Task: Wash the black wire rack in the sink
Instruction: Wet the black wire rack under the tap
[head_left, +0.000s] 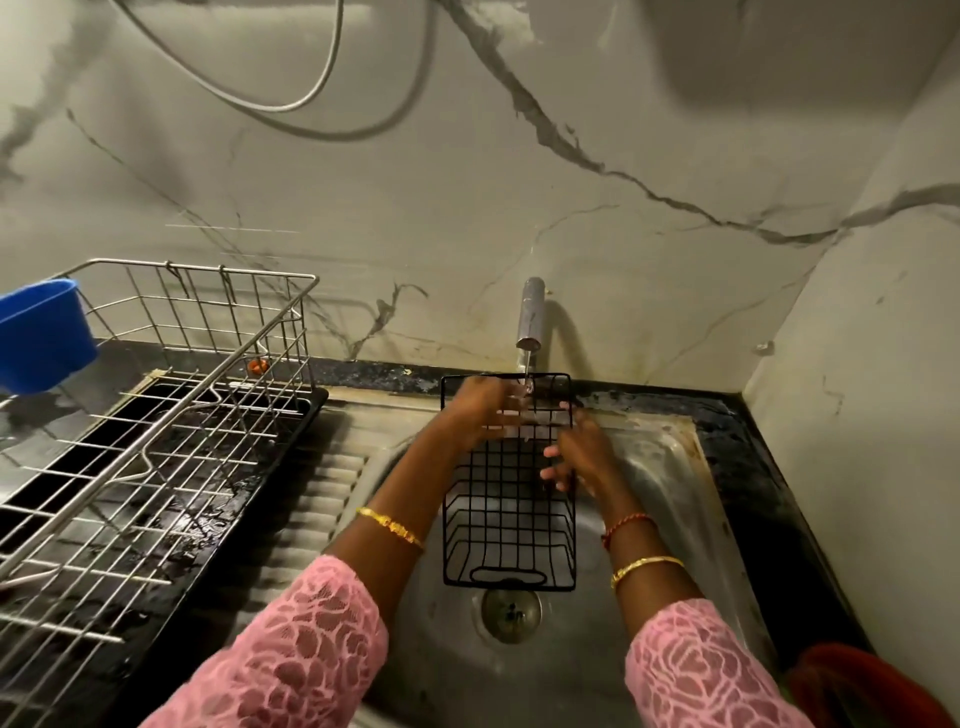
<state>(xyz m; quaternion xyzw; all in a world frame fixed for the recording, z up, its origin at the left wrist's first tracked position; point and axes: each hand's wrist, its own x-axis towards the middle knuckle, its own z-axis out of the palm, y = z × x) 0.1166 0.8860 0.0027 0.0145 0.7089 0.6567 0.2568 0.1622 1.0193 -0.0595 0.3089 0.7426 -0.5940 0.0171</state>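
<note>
1. The black wire rack (509, 499) stands tilted in the steel sink (670, 499), its lower end just above the drain (511, 613) and its upper end under the tap (531, 317).
2. A thin stream of water (527, 376) falls from the tap onto the rack's upper part.
3. The left hand (480, 415) lies behind the upper wires, its fingers spread flat against the mesh; its grip is apart, not clamped on anything.
4. The right hand (579, 457) is at the rack's right edge, fingers curled at the wires; whether this grip is actually clamped on the edge I cannot tell.
5. On the counter (748, 457) to the left sits a steel dish rack (156, 415) over a black tray (249, 499), with a blue tub (41, 338) hung at its far-left edge.
</note>
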